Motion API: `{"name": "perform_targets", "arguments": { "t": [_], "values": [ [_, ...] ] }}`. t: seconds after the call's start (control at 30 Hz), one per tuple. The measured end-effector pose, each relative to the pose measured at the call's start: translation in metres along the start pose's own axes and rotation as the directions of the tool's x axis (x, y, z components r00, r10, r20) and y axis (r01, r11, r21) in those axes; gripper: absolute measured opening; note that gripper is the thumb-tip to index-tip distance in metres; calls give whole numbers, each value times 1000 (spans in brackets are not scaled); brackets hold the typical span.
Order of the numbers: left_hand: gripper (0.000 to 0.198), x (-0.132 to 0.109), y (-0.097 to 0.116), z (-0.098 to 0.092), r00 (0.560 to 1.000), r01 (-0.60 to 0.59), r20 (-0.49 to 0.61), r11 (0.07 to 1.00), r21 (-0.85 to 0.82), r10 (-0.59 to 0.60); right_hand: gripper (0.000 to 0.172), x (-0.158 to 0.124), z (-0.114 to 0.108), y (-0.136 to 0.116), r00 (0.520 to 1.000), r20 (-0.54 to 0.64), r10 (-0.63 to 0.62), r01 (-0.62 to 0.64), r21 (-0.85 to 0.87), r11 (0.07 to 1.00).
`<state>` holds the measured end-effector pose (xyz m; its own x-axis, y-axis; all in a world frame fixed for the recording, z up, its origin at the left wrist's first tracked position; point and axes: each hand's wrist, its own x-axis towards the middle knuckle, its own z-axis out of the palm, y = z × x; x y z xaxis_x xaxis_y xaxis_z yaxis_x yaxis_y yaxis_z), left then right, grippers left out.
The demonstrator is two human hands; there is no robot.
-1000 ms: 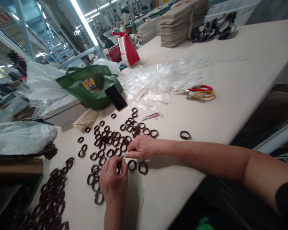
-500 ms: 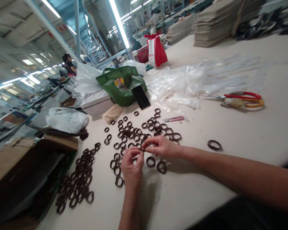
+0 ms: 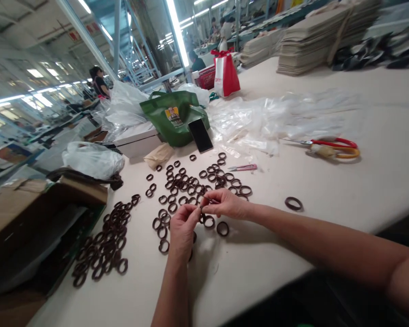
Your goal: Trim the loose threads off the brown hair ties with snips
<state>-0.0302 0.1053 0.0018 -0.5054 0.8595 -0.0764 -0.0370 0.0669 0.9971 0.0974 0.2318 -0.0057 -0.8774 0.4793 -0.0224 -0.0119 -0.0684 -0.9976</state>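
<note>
Rings (image 3: 184, 184), dark brown and round

The left hand (image 3: 182, 225) and right hand (image 3: 224, 204) mostly hide the dark piece (image 3: 201, 210) pinched before the green bag (image 3: 174, 129); the cardboard box (image 3: 15, 202), left of that bag, is cut off.

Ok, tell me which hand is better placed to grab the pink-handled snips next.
Likely the right hand: it lies nearer the pink-handled snips, while the left hand is farther off. Both seem to pinch a small dark piece, so the right may need to let go first.
</note>
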Motion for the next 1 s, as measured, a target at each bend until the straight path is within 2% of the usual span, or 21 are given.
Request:
{"name": "perform_targets", "arguments": {
  "t": [0.2,0.27,0.33,0.43,0.53,0.6,0.7,0.73,0.8,0.87,0.93,1.0],
  "values": [
    [25,-2,5,-1,983,-134,148,975,176,108,36,-1,-17,-8,981,186,54,-34,-106,994],
    [22,-3,6,-2,975,-180,174,951,251,139,34,-1,-20,-10,967,238,87,-52,-150,987],
    [19,-3,6,-3,970,-219,177,923,318,169,32,-1,-21,-11,966,248,68,-10,-227,974],
    [18,-2,4,-3,974,-209,155,926,314,167,30,-2,-19,-10,978,196,-73,152,-426,892],
    [23,0,-2,-1,991,-86,116,989,118,72,23,-2,-14,-3,967,125,-223,252,-611,751],
    [28,2,-7,3,996,-25,92,1000,13,23,15,-3,-12,2,956,73,-285,254,-693,675],
    [28,3,-9,7,997,-7,75,1000,-26,9,7,-1,-12,6,947,-16,-320,188,-782,595],
    [26,3,-7,5,997,-27,75,1000,3,27,6,-1,-13,6,945,-45,-323,158,-803,575],
    [19,2,1,-5,992,-128,28,976,177,125,6,2,-16,6,937,-100,-334,106,-831,546],
    [14,-1,10,-25,956,-213,-83,864,456,280,8,4,-20,5,927,-129,-353,85,-843,532],
    [16,-4,15,-50,899,-164,-200,723,671,389,10,4,-23,5,917,-135,-376,94,-842,532],
    [17,-6,13,-72,883,-66,-236,606,793,405,10,4,-24,5,914,-115,-389,119,-840,529]
  ]
}}
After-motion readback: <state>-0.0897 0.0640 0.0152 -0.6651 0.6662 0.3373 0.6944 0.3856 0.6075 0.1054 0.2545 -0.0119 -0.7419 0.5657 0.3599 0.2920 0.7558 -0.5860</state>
